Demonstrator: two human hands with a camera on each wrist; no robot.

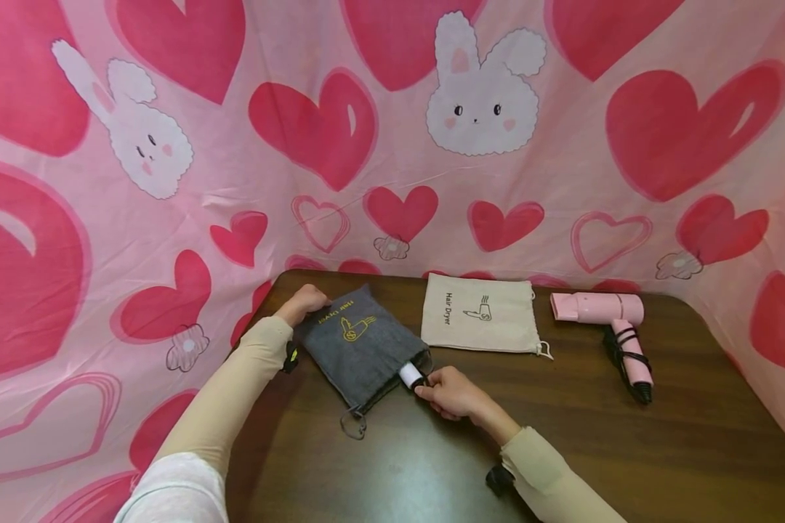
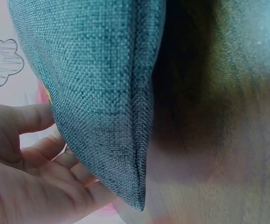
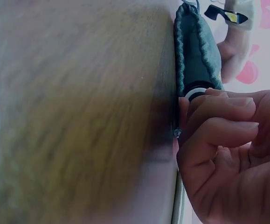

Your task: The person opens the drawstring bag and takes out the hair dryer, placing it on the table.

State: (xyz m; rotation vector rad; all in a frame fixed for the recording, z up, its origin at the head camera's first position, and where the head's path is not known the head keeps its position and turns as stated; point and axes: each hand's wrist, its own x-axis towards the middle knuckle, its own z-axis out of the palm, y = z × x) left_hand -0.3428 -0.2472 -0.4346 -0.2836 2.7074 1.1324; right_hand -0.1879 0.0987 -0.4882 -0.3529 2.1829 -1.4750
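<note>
A grey drawstring bag (image 1: 366,349) printed "Hair Dryer" in yellow lies slanted on the table, its mouth towards the near right. At its far left corner my left hand (image 1: 305,303) holds the closed end, with thumb and fingers against the grey cloth (image 2: 97,93) in the left wrist view. Out of the mouth sticks the white handle of a hair dryer (image 1: 409,375) with a black end; the rest of it is hidden inside. My right hand (image 1: 454,394) pinches that black end just outside the mouth. Curled fingers (image 3: 218,135) show in the right wrist view.
A cream drawstring bag (image 1: 477,330), also printed "Hair Dryer", lies flat behind my right hand. Further right is a pink hair dryer (image 1: 602,309) with its black cord wrapped round the handle. A pink heart-patterned cloth (image 1: 392,167) hangs round the wooden table (image 1: 399,472).
</note>
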